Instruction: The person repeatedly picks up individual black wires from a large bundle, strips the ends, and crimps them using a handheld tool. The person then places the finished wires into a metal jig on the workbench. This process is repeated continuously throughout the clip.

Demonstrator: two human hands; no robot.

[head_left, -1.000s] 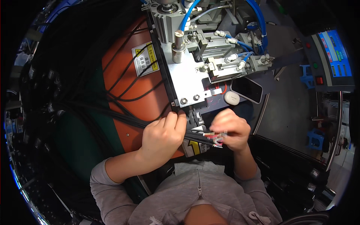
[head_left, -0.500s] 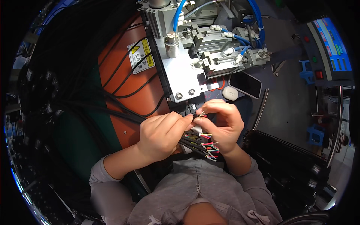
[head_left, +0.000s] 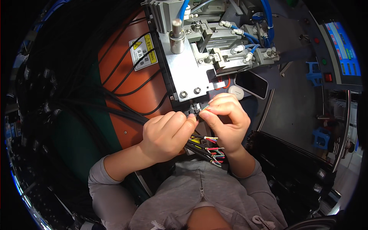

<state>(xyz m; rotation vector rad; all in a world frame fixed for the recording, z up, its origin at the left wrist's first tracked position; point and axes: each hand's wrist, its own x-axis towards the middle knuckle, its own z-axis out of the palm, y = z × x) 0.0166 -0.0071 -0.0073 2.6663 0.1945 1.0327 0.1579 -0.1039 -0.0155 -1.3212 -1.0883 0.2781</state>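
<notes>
Both hands meet just below metal press plate (head_left: 188,73) w/ two bolts. Left hand (head_left: 166,134) fingers curled tight round black cable bundle (head_left: 115,103) running over orange cover (head_left: 130,92). Right hand (head_left: 226,120) fingers pinching coloured wire ends (head_left: 204,109) at small black connector (head_left: 195,109); more stripped wires (head_left: 209,147) hang between wrists

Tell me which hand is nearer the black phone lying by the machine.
Right. The right hand sits just below-left of the black phone; the left hand is farther left, gripping the black cable bundle.
</notes>
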